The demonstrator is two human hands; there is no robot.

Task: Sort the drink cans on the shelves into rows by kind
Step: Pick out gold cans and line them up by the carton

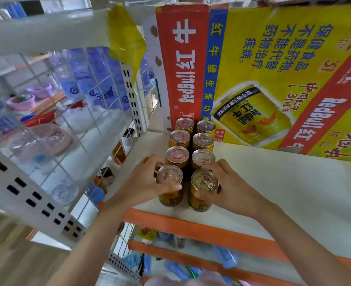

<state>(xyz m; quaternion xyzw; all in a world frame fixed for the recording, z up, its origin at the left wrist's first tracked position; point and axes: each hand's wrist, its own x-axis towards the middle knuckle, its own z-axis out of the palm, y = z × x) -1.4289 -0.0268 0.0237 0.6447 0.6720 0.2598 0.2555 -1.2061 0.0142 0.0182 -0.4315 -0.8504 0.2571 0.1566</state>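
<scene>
Several gold drink cans with silver pull-tab lids stand in two straight rows on a white shelf [273,193], running back toward a yellow and red carton. My left hand [147,182] grips the front can of the left row [169,182], fingers curled round its far side and thumb on the near rim. My right hand [230,184] grips the front can of the right row [203,190] in the same way. Both front cans stand upright near the shelf's orange front edge.
A big yellow and red Red Bull carton [273,69] fills the back and right of the shelf. A white wire-mesh divider [83,112] and a slotted post [133,100] stand at the left, with water bottles beyond. The orange shelf edge [191,226] has lower shelves with goods beneath.
</scene>
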